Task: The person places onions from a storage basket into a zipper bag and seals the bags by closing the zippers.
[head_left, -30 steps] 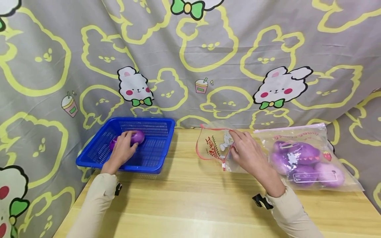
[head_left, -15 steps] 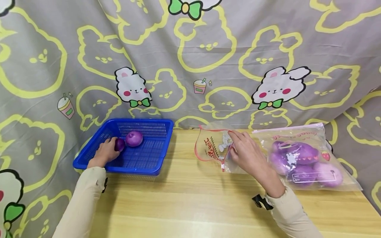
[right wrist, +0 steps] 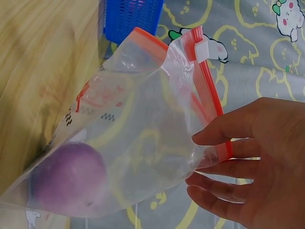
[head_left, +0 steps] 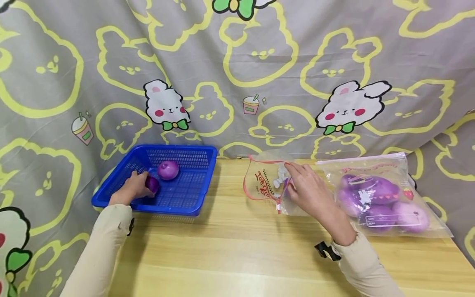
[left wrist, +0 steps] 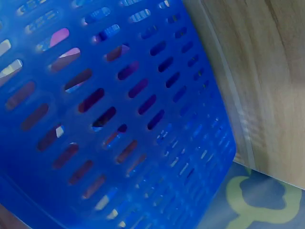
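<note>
Inside the blue basket (head_left: pixel 185 194), my left hand (head_left: pixel 132 187) grips a dark purple onion (head_left: pixel 152 184), its fingers curled over the onion's left side. A lighter purple onion (head_left: pixel 168 170) lies beyond it in the basket. The left wrist view shows the basket's slotted wall (left wrist: pixel 119 109), with purple showing through the slots. My right hand (head_left: pixel 309 187) pinches the mouth edge of a clear zip bag (head_left: pixel 256 179) with a red zip, holding the mouth apart. In the right wrist view, one purple onion (right wrist: pixel 69 179) sits at the bottom of this bag, and a white slider (right wrist: pixel 201 50) is on the zip.
A second clear zip bag (head_left: pixel 426 210), with several purple round and long items inside, lies at the right of the wooden table (head_left: pixel 230 255). A grey patterned curtain (head_left: pixel 208 62) hangs right behind the table.
My left hand has let go of the lighter onion and shifted left to the darker one, then moved it slightly right. My right hand stays at the bag's mouth.
</note>
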`<move>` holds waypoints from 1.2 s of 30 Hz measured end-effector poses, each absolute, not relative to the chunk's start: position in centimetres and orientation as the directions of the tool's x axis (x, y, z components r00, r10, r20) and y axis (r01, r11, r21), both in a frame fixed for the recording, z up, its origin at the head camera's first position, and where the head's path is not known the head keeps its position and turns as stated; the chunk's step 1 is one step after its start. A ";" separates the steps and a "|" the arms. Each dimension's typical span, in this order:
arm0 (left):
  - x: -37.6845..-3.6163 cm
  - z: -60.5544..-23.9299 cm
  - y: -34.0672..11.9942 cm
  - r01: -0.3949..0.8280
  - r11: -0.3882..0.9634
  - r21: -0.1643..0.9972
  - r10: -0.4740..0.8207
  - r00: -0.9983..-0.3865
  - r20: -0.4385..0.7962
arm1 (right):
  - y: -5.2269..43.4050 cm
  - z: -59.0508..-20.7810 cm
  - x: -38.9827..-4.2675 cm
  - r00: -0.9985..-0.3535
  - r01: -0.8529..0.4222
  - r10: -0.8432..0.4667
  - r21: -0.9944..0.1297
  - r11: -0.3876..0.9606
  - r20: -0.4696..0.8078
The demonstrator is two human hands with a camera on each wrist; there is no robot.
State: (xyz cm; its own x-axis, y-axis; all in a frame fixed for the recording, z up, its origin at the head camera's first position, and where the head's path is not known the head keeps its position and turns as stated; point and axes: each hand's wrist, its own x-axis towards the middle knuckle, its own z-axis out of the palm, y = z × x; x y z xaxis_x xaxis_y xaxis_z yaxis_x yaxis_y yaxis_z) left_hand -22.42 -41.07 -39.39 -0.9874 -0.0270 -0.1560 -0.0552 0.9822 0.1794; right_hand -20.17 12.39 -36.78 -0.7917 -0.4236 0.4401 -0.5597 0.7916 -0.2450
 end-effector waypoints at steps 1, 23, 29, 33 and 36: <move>-22.4 -39.5 -41.1 -0.042 0.982 0.182 -0.014 -0.988 -0.155 | 12.4 -36.8 -20.2 -0.793 -0.560 -0.425 -0.247 0.791 0.437; -22.3 -38.6 -38.2 0.131 0.944 0.302 0.136 -0.991 0.005 | 12.8 -36.6 -20.4 -0.767 -0.586 -0.437 -0.237 0.775 0.471; -22.1 -38.0 -36.5 0.193 0.935 0.297 0.159 -0.978 0.135 | 13.0 -36.5 -20.3 -0.770 -0.581 -0.435 -0.232 0.780 0.466; -22.2 -37.3 -34.8 0.234 0.928 0.289 0.178 -0.962 0.206 | 13.1 -36.5 -20.0 -0.783 -0.568 -0.428 -0.237 0.788 0.452; -22.3 -36.7 -33.7 0.249 0.930 0.272 0.181 -0.951 0.252 | 13.1 -36.4 -19.9 -0.781 -0.570 -0.429 -0.238 0.786 0.454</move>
